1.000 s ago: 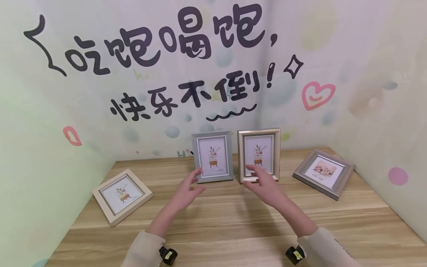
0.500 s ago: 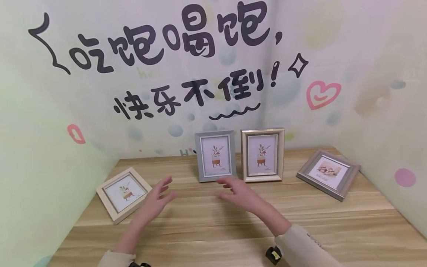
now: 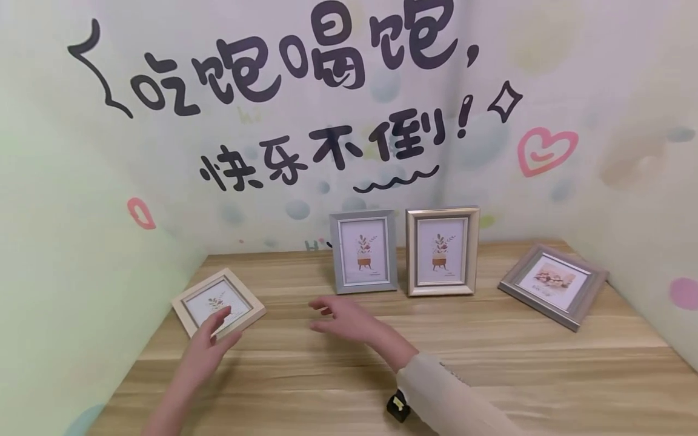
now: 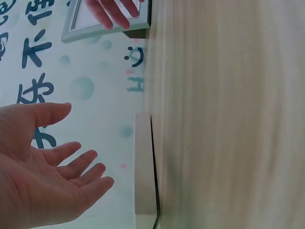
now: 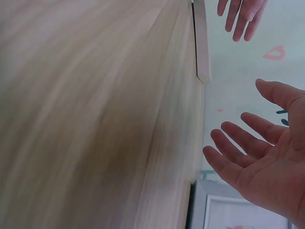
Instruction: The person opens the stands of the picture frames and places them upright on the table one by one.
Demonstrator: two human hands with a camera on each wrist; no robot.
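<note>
My left hand hovers at the near side of a pale wood picture frame that lies flat at the table's left. Its fingers are spread and relaxed, and in the left wrist view the palm holds nothing. Over the middle of the table is my right hand, fingers loosely extended and nothing in them. Behind it a grey-blue picture frame stands upright. A champagne-gold picture frame stands just to the right of that one. Both upright frames hold a potted-plant print.
A brownish-grey picture frame with a floral print lies flat at the table's right. Printed fabric walls with large black characters enclose the wooden table at the back and sides.
Both hands have moved left, away from the two upright frames; the left hand now overlaps the pale wood frame in the head view. The head view has swung slightly left.
</note>
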